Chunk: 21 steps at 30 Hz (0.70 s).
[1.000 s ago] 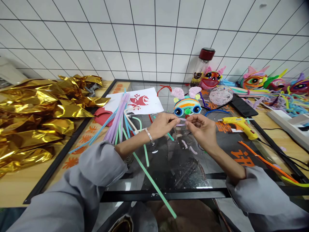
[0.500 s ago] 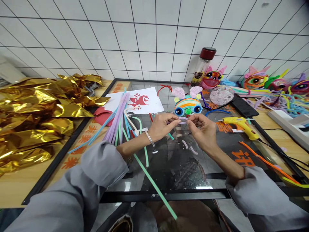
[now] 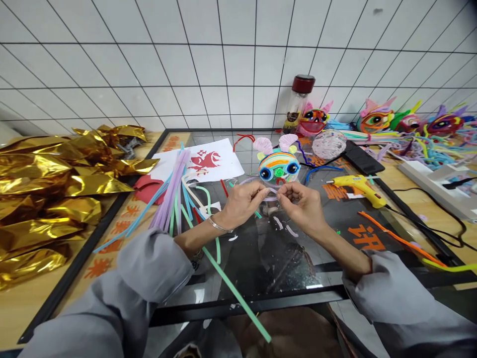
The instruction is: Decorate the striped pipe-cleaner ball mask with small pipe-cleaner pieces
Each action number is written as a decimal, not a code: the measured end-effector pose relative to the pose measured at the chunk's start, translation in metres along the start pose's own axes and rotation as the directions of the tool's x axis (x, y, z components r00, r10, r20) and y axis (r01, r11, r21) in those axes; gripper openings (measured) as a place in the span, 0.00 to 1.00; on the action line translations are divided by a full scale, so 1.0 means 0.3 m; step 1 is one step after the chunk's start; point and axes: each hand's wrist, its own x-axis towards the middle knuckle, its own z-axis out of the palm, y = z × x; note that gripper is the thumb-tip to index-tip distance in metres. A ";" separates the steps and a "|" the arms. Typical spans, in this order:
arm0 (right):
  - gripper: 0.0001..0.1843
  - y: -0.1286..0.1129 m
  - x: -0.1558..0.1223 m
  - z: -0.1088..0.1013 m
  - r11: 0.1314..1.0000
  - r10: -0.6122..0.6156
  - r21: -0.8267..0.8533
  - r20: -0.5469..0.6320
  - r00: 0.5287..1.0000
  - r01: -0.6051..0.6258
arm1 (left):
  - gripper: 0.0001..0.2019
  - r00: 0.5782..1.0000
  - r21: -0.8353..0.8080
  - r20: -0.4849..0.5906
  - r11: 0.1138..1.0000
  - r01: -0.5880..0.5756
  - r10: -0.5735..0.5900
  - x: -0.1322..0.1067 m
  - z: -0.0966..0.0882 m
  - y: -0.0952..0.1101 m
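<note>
Both my hands meet over the middle of a black glass-topped table [image 3: 261,258]. My left hand [image 3: 241,203] and my right hand [image 3: 302,205] are closed, each pinching an end of a short lilac pipe cleaner [image 3: 271,190] that curves between them. Just behind it stands a small striped pipe-cleaner animal head [image 3: 278,164] with blue eyes and lilac ears. A bundle of lilac, blue and green pipe cleaners [image 3: 175,196] lies left of my left hand, and one long green pipe cleaner [image 3: 231,288] runs toward me.
Crumpled gold foil [image 3: 55,189] fills the left side. A white sheet with a red paper cutting [image 3: 204,161] lies behind the bundle. A yellow glue gun [image 3: 357,185] with its cord lies at the right. A red-capped bottle [image 3: 298,102], more colourful masks [image 3: 380,119] and loose pipe cleaners line the tiled wall.
My hands stay together on the lilac pipe cleaner and have hardly moved. My head has turned slightly, so everything sits a little further left and lower in view.
</note>
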 end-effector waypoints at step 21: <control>0.07 0.027 -0.004 -0.021 0.960 0.112 0.254 0.048 0.993 -0.121 | 0.06 0.958 0.012 -0.004 0.958 -0.285 0.285 -0.008 -0.005 0.006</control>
